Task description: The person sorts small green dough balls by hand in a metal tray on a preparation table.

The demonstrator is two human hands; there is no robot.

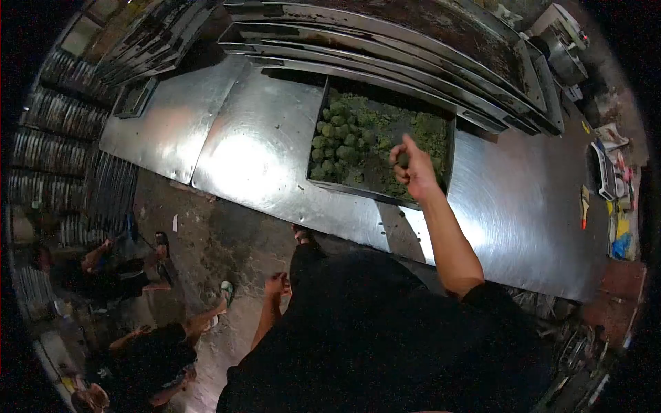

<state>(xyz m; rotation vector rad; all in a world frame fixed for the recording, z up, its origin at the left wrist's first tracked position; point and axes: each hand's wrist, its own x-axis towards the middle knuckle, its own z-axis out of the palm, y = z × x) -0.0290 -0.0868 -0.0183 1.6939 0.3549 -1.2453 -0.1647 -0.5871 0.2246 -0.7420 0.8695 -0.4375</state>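
Right of frame centre, the right hand [411,168] pinches a small green lump [402,160] over the tray [358,193], the green balls [337,134] heaped just to its left, while the left hand [277,284] hangs curled shut far lower.

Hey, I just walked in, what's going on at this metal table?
A person in a dark top stands at a steel table. Their right hand is out over a recessed tray of green lumps, with its fingers pinched around what looks like one small green lump. Their left hand hangs curled by their side, away from the table. Other people sit on the floor to the left.
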